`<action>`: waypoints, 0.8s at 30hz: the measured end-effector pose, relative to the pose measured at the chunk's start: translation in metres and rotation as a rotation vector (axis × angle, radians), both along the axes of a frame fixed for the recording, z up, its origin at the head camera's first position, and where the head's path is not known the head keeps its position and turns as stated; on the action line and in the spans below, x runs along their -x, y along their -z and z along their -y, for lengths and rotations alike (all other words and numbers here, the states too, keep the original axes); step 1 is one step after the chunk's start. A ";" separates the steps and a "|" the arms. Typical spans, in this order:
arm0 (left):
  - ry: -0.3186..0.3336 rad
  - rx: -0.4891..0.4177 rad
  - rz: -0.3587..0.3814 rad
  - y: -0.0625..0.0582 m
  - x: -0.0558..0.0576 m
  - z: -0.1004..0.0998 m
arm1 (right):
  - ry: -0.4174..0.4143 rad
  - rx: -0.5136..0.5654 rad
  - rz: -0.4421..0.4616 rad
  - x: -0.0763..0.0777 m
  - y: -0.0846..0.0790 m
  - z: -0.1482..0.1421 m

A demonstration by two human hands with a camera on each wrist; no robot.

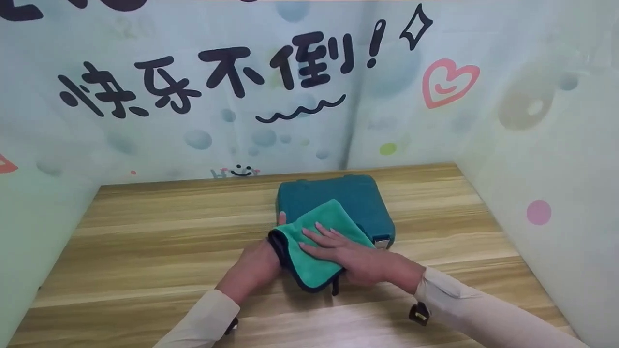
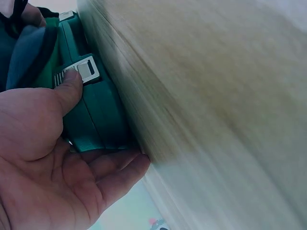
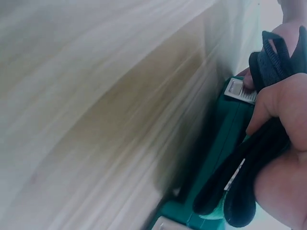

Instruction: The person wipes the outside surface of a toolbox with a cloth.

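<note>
Green cloth hides part of the case. My left hand grips its end; my outspread right hand presses the cloth.

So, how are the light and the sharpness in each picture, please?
Head view: fairly even light, a pale sheen on the wood-grain tabletop near the bottom; left wrist view: the silver metal latch is fairly clear, the wood grain blurred; right wrist view: hazy, washed out, a dark shadow beside the teal plastic case.
</note>
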State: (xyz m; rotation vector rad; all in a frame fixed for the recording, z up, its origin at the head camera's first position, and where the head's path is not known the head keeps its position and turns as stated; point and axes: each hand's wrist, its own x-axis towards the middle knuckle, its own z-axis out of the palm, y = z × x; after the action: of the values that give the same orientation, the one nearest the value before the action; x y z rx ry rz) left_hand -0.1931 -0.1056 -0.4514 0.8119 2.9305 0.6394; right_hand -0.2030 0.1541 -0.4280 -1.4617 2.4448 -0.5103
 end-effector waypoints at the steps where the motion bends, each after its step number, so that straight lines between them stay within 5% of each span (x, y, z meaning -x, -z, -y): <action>1: -0.007 0.006 0.005 0.000 0.000 0.000 | -0.004 0.001 0.007 0.000 0.000 -0.003; 9: -0.053 0.012 0.070 -0.001 0.001 -0.001 | -0.029 0.004 0.022 -0.003 -0.001 -0.014; 24: -0.051 0.050 0.009 -0.002 0.002 -0.001 | -0.060 0.044 0.152 -0.001 -0.004 -0.032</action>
State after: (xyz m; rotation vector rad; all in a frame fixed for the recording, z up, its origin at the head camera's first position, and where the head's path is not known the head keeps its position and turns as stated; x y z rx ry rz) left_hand -0.1952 -0.1045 -0.4498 0.7304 2.9544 0.5687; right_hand -0.2021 0.1860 -0.4236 -1.4515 2.2793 -0.6416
